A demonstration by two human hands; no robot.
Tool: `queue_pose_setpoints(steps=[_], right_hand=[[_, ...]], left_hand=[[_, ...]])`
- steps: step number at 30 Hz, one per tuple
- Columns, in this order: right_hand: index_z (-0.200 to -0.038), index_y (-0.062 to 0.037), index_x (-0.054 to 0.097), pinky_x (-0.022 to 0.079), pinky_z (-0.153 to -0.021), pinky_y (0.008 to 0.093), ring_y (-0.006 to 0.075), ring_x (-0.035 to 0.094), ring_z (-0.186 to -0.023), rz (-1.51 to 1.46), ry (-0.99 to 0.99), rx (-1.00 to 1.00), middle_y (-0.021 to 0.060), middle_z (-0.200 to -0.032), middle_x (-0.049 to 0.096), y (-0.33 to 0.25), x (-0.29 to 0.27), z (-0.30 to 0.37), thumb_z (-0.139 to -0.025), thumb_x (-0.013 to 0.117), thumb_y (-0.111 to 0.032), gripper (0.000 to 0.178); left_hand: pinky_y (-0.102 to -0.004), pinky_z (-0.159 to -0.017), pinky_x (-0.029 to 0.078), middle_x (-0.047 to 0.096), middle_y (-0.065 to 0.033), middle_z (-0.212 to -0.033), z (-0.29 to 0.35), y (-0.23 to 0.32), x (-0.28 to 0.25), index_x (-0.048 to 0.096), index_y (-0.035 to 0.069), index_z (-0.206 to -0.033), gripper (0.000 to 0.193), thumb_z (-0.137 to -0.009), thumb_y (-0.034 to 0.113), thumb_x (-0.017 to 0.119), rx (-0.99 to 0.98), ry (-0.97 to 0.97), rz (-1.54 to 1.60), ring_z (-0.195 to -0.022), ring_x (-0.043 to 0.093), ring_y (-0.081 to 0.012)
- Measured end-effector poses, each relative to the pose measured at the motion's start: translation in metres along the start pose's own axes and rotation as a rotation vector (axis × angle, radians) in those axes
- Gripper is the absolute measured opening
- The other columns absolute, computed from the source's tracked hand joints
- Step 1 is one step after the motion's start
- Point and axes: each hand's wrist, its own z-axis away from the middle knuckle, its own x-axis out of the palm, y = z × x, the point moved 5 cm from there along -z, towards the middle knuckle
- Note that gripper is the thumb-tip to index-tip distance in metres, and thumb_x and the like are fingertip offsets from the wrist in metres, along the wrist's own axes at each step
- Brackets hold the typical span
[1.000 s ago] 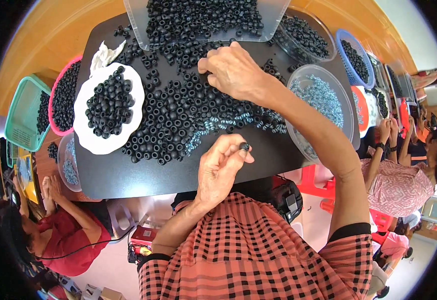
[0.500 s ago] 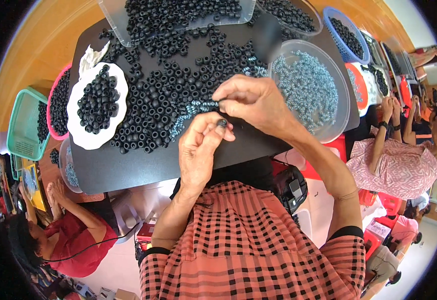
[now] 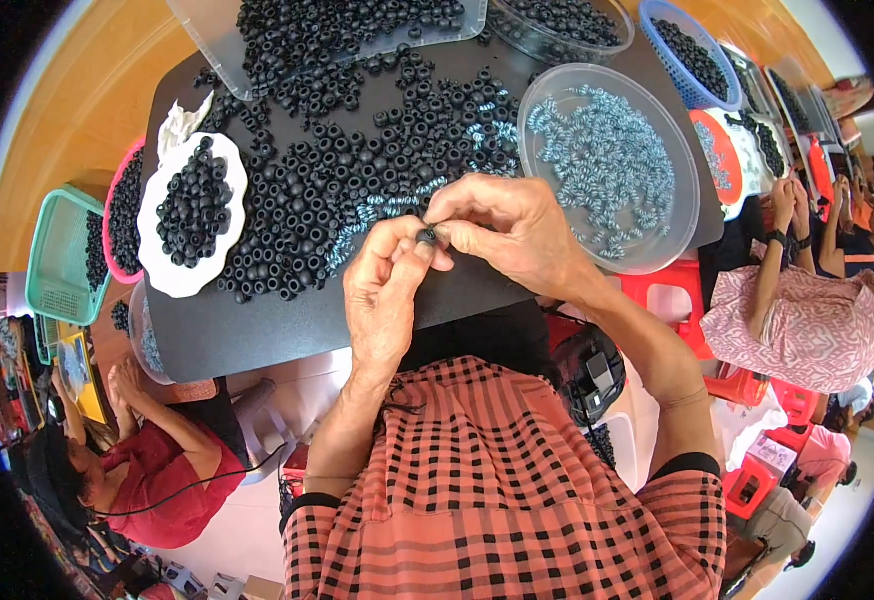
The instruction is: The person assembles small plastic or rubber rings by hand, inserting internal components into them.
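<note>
Over the front part of the dark table, my left hand is closed, pinching a small round black hollow piece between thumb and fingers. My right hand is closed at the same piece, its thumb and fingertips meeting the top of it. Whatever else those right fingertips grip is too small to make out. Just beyond my hands lie small metal coil springs, strewn along the edge of a wide pile of round black pieces with holes.
A clear round tub of springs stands at the right. To the left is a scalloped white plate of black pieces. A clear bin lies at the back. Co-workers sit on both sides, one in a red shirt.
My right hand has come from the springs down to the piece in my left hand, and the fingertips now meet. A dark blurred shape near the tub is gone. The view has shifted slightly.
</note>
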Motion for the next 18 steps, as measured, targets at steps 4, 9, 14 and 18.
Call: queue_pose_setpoints(steps=[4, 9, 14, 18], right_hand=[[-0.091, -0.0009, 0.067, 0.050, -0.064, 0.0249, 0.0121, 0.064, -0.073, 0.234, -0.038, -0.127, 0.0057, -0.085, 0.067, -0.013, -0.001, 0.001, -0.083, 0.063, 0.000, 0.009], [-0.090, -0.0004, 0.068, 0.051, -0.067, 0.0263, 0.0153, 0.065, -0.076, 0.314, -0.029, -0.271, 0.0073, -0.089, 0.067, -0.020, 0.000, 0.003, -0.080, 0.063, 0.001, 0.011], [-0.088, -0.0001, 0.067, 0.052, -0.067, 0.0273, 0.0166, 0.065, -0.076, 0.375, -0.049, -0.316, 0.0080, -0.088, 0.067, -0.027, 0.001, 0.002, -0.078, 0.063, 0.002, 0.012], [-0.088, 0.0002, 0.067, 0.052, -0.067, 0.0273, 0.0169, 0.065, -0.075, 0.376, -0.070, -0.322, 0.0084, -0.087, 0.067, -0.027, 0.003, 0.001, -0.077, 0.062, 0.002, 0.012]], left_hand=[[-0.0219, -0.076, 0.045, 0.064, -0.0045, -0.082, 0.001, 0.000, 0.000, 0.057, -0.001, -0.106, 0.016, -0.094, 0.008, 0.051, -0.004, 0.011, -0.006, -0.079, 0.059, -0.0081], [-0.0219, -0.076, 0.045, 0.064, -0.0044, -0.082, 0.000, -0.002, -0.001, 0.057, -0.002, -0.105, 0.016, -0.094, 0.008, 0.051, 0.010, -0.004, -0.004, -0.079, 0.059, -0.0085], [-0.0223, -0.078, 0.045, 0.064, -0.0054, -0.085, -0.001, 0.001, 0.001, 0.057, -0.002, -0.105, 0.016, -0.095, 0.008, 0.050, -0.010, -0.063, -0.007, -0.081, 0.060, -0.0090], [-0.0222, -0.078, 0.045, 0.064, -0.0053, -0.086, -0.002, 0.000, 0.000, 0.057, -0.002, -0.106, 0.017, -0.095, 0.008, 0.050, -0.014, -0.090, 0.042, -0.082, 0.060, -0.0093]])
